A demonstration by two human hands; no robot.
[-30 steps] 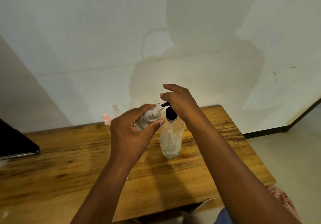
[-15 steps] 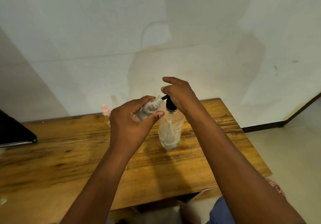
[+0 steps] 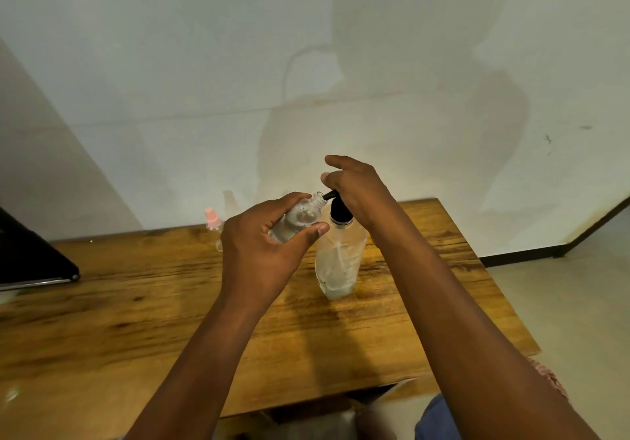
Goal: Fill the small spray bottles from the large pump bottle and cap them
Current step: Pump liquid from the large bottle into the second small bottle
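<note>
Left hand gripping uncapped small spray bottle, tilting toward pump spout, right hand pressing down on large pump bottle mid-table, pink-capped bottle standing far left, partly hidden, black object lying at left edge.

One view only, a wide-angle cam worn on the person's head, looking forward and down. Both forearms enter from the bottom edge and reach away from the lens, so the left hand and right hand sit near frame centre, fairly close to the cam. The wooden table fills the lower half, its far edge against a pale wall that takes up the whole upper half. Straight lines bow toward the edges, esp. the table's sides. Floor shows at right. No 2nd view, so no overlap to report.
</note>
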